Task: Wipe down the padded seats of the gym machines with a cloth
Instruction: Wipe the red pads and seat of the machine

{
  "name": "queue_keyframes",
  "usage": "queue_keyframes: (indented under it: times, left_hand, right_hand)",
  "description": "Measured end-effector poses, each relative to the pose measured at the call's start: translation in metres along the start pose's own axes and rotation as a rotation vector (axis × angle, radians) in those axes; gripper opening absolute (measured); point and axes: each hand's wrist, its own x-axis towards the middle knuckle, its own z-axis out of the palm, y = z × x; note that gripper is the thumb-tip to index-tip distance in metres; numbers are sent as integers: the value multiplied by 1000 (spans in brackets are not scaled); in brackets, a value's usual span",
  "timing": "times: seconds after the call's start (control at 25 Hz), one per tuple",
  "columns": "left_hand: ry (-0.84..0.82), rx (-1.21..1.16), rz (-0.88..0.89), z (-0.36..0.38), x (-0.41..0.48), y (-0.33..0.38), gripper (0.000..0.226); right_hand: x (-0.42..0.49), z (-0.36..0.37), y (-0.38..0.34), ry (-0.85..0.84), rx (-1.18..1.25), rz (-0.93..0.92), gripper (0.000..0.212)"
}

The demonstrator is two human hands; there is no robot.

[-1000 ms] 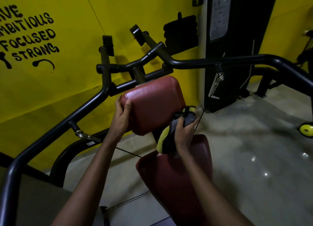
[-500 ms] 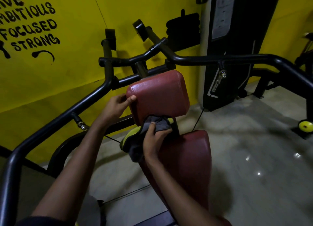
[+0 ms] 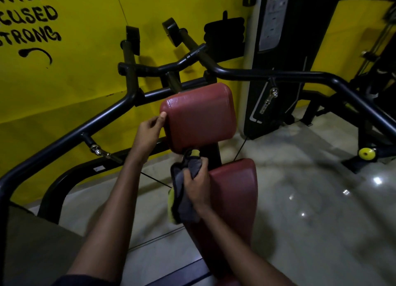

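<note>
Light is dim. The yellow wall (image 3: 85,82) is brightest, darkening toward the lower left. Small white glints dot the glossy floor (image 3: 321,221); the red back pad (image 3: 199,116) carries a faint sheen. The right hand (image 3: 197,187) and cloth (image 3: 184,200) are motion-blurred. Black frame bars (image 3: 64,140) bow near the edges.

Premises: a gym, evidenced by a black tubular machine frame (image 3: 267,74), red padded seat (image 3: 233,200), weight stack tower (image 3: 278,60) and yellow slogan wall (image 3: 70,50)
</note>
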Motion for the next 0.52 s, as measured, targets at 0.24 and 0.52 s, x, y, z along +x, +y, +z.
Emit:
queue_keyframes:
  times: [0.24, 0.52]
  left_hand:
    - [380, -59, -291, 44, -55, -65, 46]
    - [117, 81, -455, 68, -115, -168, 27]
  right_hand:
    - [17, -100, 24, 99, -320, -204, 48]
    - [48, -106, 87, 27, -803, -179, 60]
